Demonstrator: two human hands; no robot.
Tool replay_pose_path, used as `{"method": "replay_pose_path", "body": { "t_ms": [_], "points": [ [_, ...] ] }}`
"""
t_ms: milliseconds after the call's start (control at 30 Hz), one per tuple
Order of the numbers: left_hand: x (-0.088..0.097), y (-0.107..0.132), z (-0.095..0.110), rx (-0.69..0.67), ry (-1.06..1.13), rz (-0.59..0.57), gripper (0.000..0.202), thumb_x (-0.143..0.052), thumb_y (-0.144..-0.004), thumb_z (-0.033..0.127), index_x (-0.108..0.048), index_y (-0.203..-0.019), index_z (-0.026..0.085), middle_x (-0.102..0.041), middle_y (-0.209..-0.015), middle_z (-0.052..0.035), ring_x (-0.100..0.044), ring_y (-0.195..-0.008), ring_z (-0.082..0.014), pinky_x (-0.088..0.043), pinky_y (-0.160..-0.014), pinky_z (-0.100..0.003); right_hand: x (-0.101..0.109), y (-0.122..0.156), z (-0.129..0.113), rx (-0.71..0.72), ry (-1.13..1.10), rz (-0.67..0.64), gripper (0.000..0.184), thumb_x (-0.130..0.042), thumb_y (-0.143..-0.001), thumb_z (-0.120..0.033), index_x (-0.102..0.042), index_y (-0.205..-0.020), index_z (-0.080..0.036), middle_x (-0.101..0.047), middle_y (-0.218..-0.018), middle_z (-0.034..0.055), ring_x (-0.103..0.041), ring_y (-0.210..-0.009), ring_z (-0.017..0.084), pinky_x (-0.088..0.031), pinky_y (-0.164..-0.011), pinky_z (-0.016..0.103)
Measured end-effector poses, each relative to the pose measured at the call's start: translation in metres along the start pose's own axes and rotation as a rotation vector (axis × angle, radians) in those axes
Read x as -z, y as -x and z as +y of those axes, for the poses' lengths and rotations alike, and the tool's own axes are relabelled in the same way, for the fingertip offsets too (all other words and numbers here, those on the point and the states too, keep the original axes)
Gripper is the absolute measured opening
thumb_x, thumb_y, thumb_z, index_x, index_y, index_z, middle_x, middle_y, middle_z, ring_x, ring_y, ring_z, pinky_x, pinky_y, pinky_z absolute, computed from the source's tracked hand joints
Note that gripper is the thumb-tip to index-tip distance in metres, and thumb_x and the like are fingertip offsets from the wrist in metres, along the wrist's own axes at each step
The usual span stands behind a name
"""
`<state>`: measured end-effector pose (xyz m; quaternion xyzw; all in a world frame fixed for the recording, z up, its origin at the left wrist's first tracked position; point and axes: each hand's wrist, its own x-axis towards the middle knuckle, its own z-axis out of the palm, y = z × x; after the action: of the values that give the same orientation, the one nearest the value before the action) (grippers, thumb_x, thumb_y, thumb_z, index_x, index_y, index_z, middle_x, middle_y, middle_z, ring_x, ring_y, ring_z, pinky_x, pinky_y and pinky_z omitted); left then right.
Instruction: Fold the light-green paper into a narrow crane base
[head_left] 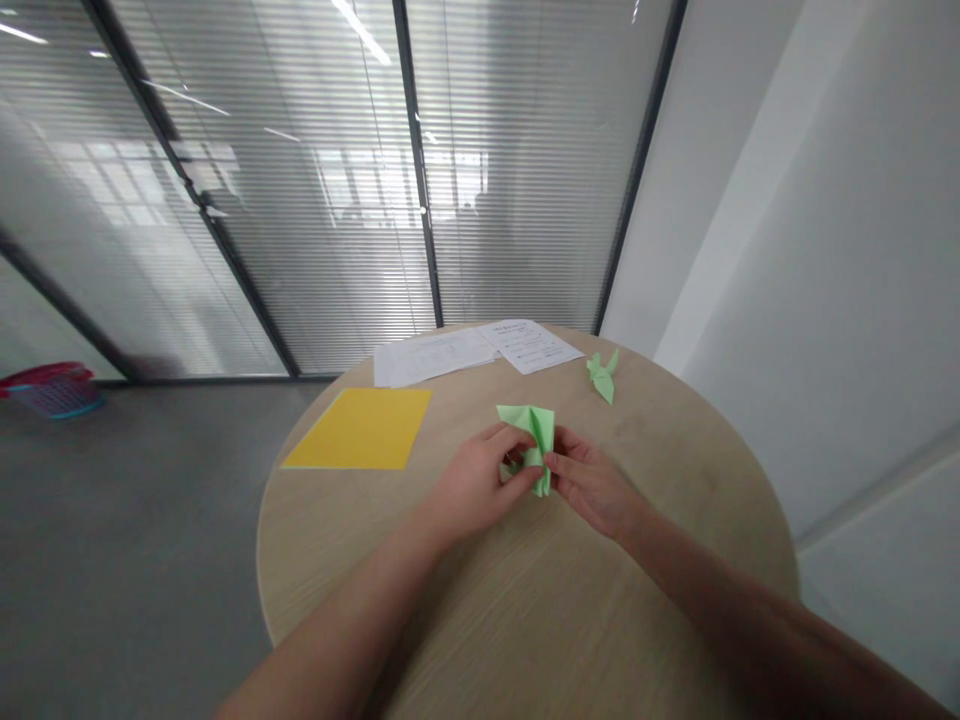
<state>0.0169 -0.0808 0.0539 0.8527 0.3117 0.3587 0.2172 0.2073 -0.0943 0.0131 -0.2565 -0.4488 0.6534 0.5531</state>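
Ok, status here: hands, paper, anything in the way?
Left hand, right hand both pinch the green folded paper above the table. Small green figure, yellow sheet, printed pages lie apart, nothing obstructing.

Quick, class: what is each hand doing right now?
Left hand: closed, pinching the partly folded light-green paper piece.
Right hand: closed, pinching the same paper piece.

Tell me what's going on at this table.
A person holds a partly folded green paper between both hands over the round wooden table. The left hand grips its left side, and the right hand pinches its lower right edge. Farther back on the right lies a small folded green figure. A yellow sheet lies flat on the left, with white printed sheets beyond it near the far edge.
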Motion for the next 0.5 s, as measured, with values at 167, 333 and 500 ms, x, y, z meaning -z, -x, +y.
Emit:
{"method": "replay_pose_path", "body": {
  "t_ms": [167, 333, 500],
  "points": [
    [0.0002, -0.0008, -0.0031, 0.044, 0.118, 0.009, 0.014, -0.074, -0.085, 0.021, -0.064, -0.095, 0.019, -0.067, -0.093, -0.0029, -0.065, -0.084, -0.0184, -0.054, -0.077, -0.033, 0.0012, 0.0008, -0.0007, 0.0, 0.002, -0.001, 0.035, -0.089, -0.078, -0.038, -0.077, -0.109, -0.028, -0.077, -0.109, 0.0039, -0.07, -0.097, 0.021, -0.054, -0.085, 0.035],
    [-0.0012, -0.0004, -0.0066, 0.071, 0.203, 0.007, 0.015, -0.072, -0.086, 0.021, -0.065, -0.099, 0.019, -0.069, -0.102, -0.0052, -0.067, -0.088, -0.0189, -0.057, -0.081, -0.035, 0.0018, -0.0004, -0.0017, 0.007, 0.017, 0.001, 0.034, -0.086, -0.08, -0.04, -0.075, -0.11, -0.028, -0.077, -0.107, 0.0048, -0.071, -0.096, 0.023, -0.054, -0.088, 0.038],
    [-0.0036, -0.0008, -0.0045, 0.074, 0.213, 0.03, 0.01, -0.067, -0.085, 0.016, -0.063, -0.094, 0.018, -0.068, -0.098, -0.0052, -0.066, -0.088, -0.0191, -0.058, -0.081, -0.035, 0.0016, 0.0005, -0.0017, 0.014, 0.019, 0.004, 0.034, -0.085, -0.081, -0.037, -0.075, -0.112, -0.027, -0.077, -0.108, 0.0045, -0.071, -0.097, 0.023, -0.054, -0.09, 0.038]
  ]
}}
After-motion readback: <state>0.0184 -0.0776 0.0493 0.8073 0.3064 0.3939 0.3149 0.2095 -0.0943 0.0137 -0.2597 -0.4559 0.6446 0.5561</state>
